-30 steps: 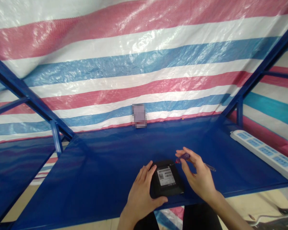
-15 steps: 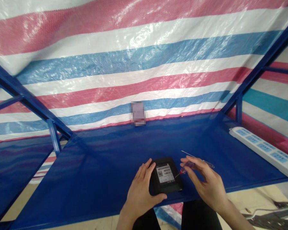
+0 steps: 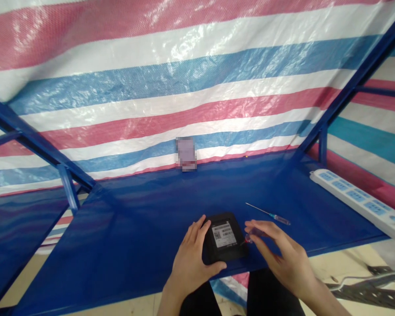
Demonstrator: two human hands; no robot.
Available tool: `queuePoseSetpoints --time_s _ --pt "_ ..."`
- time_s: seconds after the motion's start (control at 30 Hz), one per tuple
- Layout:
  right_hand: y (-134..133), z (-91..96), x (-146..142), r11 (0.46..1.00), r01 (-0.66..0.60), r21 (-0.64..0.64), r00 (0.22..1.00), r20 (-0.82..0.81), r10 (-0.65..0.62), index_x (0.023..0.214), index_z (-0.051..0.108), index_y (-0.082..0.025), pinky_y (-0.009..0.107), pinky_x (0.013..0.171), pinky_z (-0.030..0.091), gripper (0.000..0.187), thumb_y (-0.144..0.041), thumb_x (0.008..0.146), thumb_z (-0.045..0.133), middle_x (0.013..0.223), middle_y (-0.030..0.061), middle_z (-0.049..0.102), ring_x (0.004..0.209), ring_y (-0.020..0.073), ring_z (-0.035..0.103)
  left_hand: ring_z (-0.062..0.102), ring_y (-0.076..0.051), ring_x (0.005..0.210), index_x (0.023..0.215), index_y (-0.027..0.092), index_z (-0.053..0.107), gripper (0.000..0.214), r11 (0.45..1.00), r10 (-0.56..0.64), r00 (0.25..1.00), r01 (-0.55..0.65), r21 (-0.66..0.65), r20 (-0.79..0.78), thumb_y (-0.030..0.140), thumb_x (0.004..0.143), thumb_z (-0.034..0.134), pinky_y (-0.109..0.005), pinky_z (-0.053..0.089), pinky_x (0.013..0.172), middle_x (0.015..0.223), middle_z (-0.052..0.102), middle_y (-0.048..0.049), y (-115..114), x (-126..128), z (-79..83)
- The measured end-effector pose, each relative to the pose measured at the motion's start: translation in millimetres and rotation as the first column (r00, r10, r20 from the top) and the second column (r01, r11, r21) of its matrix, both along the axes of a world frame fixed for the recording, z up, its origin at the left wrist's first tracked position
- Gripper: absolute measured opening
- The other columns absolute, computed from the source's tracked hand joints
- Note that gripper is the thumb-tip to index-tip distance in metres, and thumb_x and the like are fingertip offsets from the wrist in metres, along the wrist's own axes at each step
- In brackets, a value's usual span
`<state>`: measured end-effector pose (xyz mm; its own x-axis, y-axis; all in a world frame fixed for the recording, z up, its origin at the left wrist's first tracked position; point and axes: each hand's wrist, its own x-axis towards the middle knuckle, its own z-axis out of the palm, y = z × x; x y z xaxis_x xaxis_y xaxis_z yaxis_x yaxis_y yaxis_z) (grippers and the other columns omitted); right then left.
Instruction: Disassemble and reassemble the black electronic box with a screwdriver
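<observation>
A flat black box-shaped device (image 3: 239, 253) with a white printed label (image 3: 224, 235) lies near the front edge of the blue table. My left hand (image 3: 189, 252) grips its left side, thumb along the near edge and fingers toward the far corner. In my right hand (image 3: 283, 252), pinched between thumb and fingers, is a small screwdriver (image 3: 257, 232) with a clear purplish handle and red collar. Its tip points at the device's right edge; contact cannot be made out. Behind my right hand, a second screwdriver (image 3: 279, 218) with a clear handle and blue-green collar lies on the table.
A white power strip (image 3: 355, 197) runs along the table's right side. At the back, a blurred-out upright object (image 3: 186, 153) stands against the striped sheet (image 3: 134, 123). Blue metal posts (image 3: 340, 103) rise at both sides of the blue tabletop (image 3: 134, 228).
The screwdriver tip has shifted from the label's lower right corner to the device's right edge. The second screwdriver now shows more fully behind my right hand. The whole view has shifted slightly.
</observation>
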<state>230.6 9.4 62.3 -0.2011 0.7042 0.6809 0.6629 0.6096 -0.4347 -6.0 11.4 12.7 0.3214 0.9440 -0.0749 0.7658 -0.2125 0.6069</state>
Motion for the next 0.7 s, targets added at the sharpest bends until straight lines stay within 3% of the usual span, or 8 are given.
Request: queuePoseSetpoints --time_s 0.4,0.6,0.7 --pt "1 5.9 -2 0.992 -0.129 0.019 0.992 -0.002 0.129 0.109 0.064 -0.025 0.021 0.075 0.061 0.019 -0.016 0.093 0.058 0.092 0.0044 0.073 0.084 0.0154 0.074 0.026 -0.034 0.148 0.148 0.021 0.035 0.091 1.0 -0.001 1.0 0.001 0.004 0.004 0.035 0.069 0.079 -0.053 0.03 0.118 0.162 0.029 -0.0082 0 0 -0.6" --pt "0 4.1 -7 0.985 -0.093 -0.142 0.995 0.019 0.097 0.121 0.057 -0.026 0.024 0.082 0.061 0.029 -0.016 0.095 0.052 0.106 0.0049 0.073 0.094 0.0166 0.073 0.027 -0.034 0.147 0.148 0.023 0.035 0.089 1.0 -0.007 1.0 0.007 0.016 0.01 0.033 0.07 0.078 -0.054 0.03 0.118 0.162 0.029 -0.0079 -1 0 0.1" --pt "1 3.4 -10 0.99 -0.056 -0.132 0.998 -0.009 0.055 0.115 0.059 -0.026 0.026 0.078 0.062 0.021 -0.022 0.094 0.056 0.101 0.0046 0.073 0.088 0.0176 0.074 0.029 -0.034 0.147 0.147 0.023 0.036 0.09 1.0 -0.007 1.0 0.007 0.028 0.018 0.033 0.069 0.079 -0.054 0.03 0.118 0.161 0.03 -0.008 0 0 -0.5"
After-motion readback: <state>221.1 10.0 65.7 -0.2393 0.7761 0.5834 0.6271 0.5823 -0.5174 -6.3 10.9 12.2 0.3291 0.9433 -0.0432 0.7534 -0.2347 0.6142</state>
